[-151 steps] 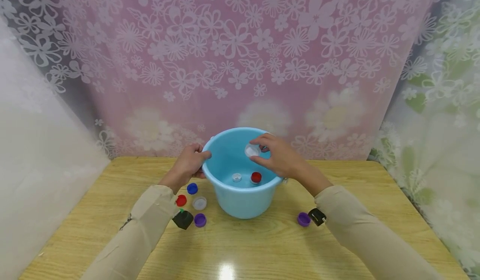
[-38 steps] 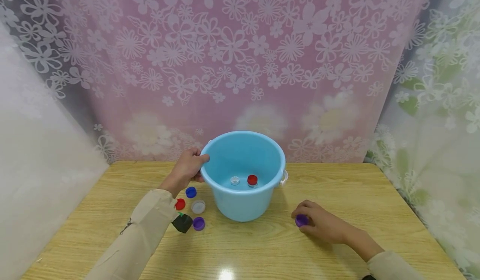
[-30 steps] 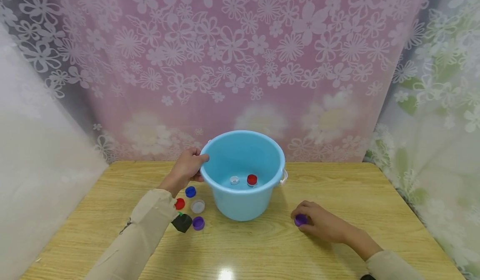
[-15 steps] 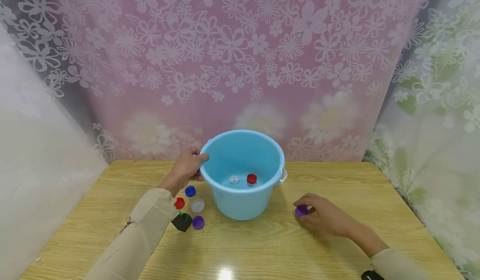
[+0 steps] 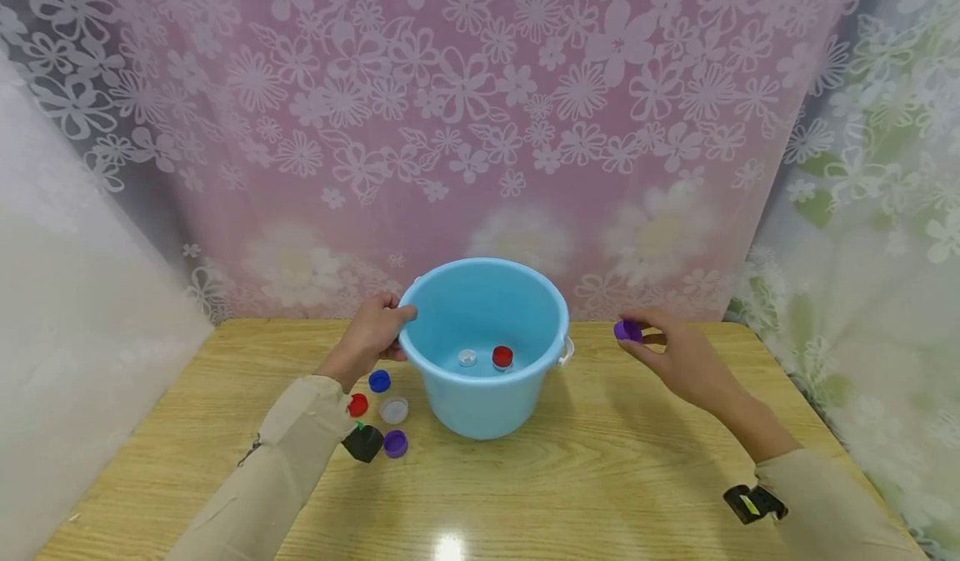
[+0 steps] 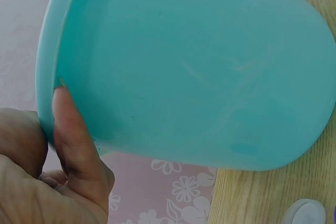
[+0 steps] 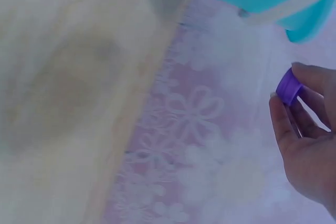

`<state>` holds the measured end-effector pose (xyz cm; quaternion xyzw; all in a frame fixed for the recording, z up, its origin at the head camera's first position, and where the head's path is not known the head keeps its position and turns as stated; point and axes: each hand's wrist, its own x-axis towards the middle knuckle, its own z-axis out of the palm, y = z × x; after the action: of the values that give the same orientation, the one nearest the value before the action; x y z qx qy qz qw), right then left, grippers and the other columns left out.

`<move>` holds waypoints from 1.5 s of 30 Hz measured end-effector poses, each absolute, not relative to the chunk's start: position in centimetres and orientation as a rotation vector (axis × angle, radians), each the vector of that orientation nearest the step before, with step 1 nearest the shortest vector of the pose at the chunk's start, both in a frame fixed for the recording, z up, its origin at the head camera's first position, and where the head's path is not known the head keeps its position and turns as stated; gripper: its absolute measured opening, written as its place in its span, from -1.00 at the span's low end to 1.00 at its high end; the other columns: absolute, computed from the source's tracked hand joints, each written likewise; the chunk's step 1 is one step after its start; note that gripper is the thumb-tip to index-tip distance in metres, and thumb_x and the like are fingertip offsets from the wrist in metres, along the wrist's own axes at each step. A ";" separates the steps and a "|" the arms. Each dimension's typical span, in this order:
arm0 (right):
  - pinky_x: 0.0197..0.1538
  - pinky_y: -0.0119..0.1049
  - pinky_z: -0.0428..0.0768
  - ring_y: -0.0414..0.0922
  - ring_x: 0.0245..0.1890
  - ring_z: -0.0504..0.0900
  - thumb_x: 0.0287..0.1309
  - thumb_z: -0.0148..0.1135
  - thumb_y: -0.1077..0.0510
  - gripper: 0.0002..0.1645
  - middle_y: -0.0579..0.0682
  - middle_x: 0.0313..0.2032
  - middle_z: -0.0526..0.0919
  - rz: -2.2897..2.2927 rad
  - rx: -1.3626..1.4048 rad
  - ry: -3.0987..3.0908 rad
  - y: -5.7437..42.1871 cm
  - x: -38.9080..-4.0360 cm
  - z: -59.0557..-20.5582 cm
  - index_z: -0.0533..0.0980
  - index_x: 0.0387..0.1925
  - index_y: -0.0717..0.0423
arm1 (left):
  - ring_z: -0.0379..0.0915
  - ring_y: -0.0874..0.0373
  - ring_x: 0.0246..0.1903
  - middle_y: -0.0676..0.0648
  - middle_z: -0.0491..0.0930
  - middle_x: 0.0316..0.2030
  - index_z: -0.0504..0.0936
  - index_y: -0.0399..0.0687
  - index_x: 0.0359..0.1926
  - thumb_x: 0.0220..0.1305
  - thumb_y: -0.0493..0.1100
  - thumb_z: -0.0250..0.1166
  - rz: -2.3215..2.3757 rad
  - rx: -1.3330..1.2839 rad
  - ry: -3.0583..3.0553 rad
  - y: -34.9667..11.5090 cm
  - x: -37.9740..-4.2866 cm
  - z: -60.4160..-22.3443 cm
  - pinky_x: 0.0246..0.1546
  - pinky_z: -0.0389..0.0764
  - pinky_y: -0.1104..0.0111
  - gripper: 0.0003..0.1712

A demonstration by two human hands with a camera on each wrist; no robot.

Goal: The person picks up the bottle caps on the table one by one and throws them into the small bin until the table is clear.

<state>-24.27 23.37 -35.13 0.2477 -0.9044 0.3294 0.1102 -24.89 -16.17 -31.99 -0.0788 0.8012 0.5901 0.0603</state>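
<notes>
Purple bottle cap (image 5: 627,331): held above the desk (image 5: 480,503), to the right of the bucket (image 5: 483,407) and apart from it. State of hands: the right hand (image 5: 684,365) pinches this cap between thumb and fingertips; the left hand (image 5: 371,328) grips the bucket's rim at its left side, thumb over the edge.

Step in hand, as judged: a carry, with the cap lifted and the bucket steadied. A next move would call for a firm pinch and, if made toward the bucket, enough height to clear the rim and the white handle (image 5: 567,351).

Count, bucket: one, blue, upright. On its floor lie one white cap (image 5: 467,358) and one red cap (image 5: 502,353); a pale edge shows under the latter, and whether it is a separate cap cannot be told.

Count, desk left of the bucket: four caps, one each of blue cap (image 5: 379,381), scarlet cap (image 5: 357,405), whitish cap (image 5: 393,410) and second purple cap (image 5: 396,443). Beside them, one black block (image 5: 364,443) at the left sleeve; a green sliver (image 5: 359,424) above it is unidentified.
</notes>
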 end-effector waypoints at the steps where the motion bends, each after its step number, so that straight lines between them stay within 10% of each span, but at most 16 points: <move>1: -0.14 -0.06 0.64 0.17 -0.10 0.62 0.26 0.22 0.19 -0.53 0.20 -0.04 0.53 0.969 0.713 -2.648 23.3 -24.5 -34.6 0.42 0.17 0.25 | 0.48 0.17 -0.74 -0.24 0.50 -0.50 0.31 -0.25 -0.21 0.38 -0.19 0.06 1.786 -0.237 2.424 -16.2 -24.9 -32.0 -0.64 0.61 0.36 -0.82; 17: -0.04 -0.22 0.58 0.12 -0.02 0.58 0.28 0.21 0.07 -0.47 0.16 0.06 0.48 1.057 0.724 -2.485 19.7 -27.0 -28.9 0.42 0.20 0.22 | 0.47 0.16 -0.75 -0.21 0.49 -0.53 0.31 -0.24 -0.23 0.38 -0.20 0.07 1.795 -0.240 2.425 -16.3 -25.0 -32.2 -0.66 0.60 0.37 -0.83; 45: 0.01 -0.20 0.59 -0.08 -0.04 0.60 0.15 0.34 0.13 -0.51 -0.01 -0.04 0.55 1.050 1.133 -2.541 10.0 -28.0 -29.8 0.51 0.12 0.15 | 0.47 0.16 -0.74 -0.24 0.51 -0.50 0.32 -0.24 -0.22 0.38 -0.18 0.07 1.783 -0.236 2.438 -16.3 -25.1 -32.3 -0.66 0.59 0.39 -0.82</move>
<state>-28.02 10.04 -29.77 0.3797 -0.8515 0.3519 0.0837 -25.11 -16.31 -32.30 -0.0776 0.8035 0.5876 0.0559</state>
